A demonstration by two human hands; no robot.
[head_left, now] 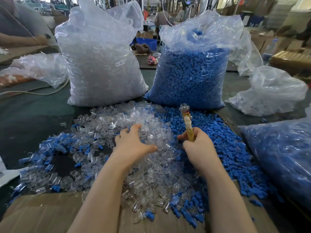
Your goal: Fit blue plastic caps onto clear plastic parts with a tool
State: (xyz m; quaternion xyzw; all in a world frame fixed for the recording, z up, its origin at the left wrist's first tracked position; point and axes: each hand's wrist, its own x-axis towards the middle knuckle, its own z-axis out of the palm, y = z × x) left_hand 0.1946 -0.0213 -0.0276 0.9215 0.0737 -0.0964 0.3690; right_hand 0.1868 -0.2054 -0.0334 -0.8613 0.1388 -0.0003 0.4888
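- The clear plastic parts (134, 125) lay heaped on the bench (33, 118) straight ahead of the hands, the heap running from near edge to far; single pieces pointed every way, so no one long axis could be told.
- The left hand (133, 142) was nearer, spread with relaxed fingers on top of that heap, gripping nothing I could make out.
- The blue plastic caps (223, 148) lay just right of the heap, touching and mixing with it.
- The right hand (196, 145) was clamped round the tool (187, 123), tip raised and pointing away, above the caps.
- Behind stood a clear bag (101, 68) and a blue bag (191, 74); nothing blocked either reach.
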